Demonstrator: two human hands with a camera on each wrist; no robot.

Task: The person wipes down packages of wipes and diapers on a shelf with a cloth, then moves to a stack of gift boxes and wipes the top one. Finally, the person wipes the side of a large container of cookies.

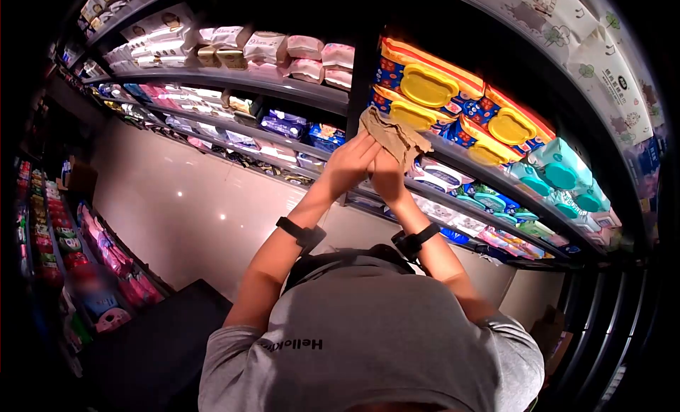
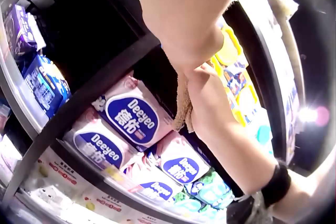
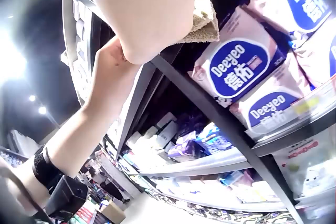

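Observation:
A crumpled brown cloth (image 1: 398, 141) with a towel-like nap is held up in both hands before the shelf, in front of the yellow-lidded wipe packs (image 1: 430, 85). My left hand (image 1: 350, 163) grips its near left edge, fingers bent over the fabric. Close beside it, my right hand (image 1: 387, 175) grips the lower edge, the two hands meeting. In the left wrist view the cloth (image 2: 182, 106) hangs down beside the right hand (image 2: 206, 95). From the right wrist, a folded corner of the cloth (image 3: 205, 27) sticks out past the hand; most fingers are hidden there.
Pink Deeyeo packs (image 2: 132, 116) line the shelf below the hands. Teal-lidded packs (image 1: 559, 173) stand to the right, and tissue packs (image 1: 265, 47) to the left. A dark upright post (image 3: 205, 103) divides the shelving. Glossy floor (image 1: 177, 178) stretches left toward another stocked shelf.

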